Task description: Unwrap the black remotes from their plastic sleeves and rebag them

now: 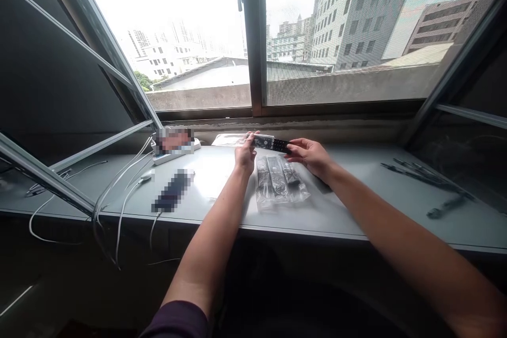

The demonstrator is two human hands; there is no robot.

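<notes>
Both my hands hold a black remote control (272,143) level above the grey window ledge (356,206). My left hand (244,156) grips its left end, my right hand (311,157) its right end. Directly below them several more remotes lie side by side in clear plastic bags (279,182) on the ledge. An empty-looking clear bag (229,140) lies behind my left hand, near the window frame.
A white power strip (176,150) with white cables (119,190) sits at the left, a blurred dark device (173,190) in front of it. Dark thin strips (423,174) lie on the ledge at the right. An opened window sash (59,116) leans in from the left.
</notes>
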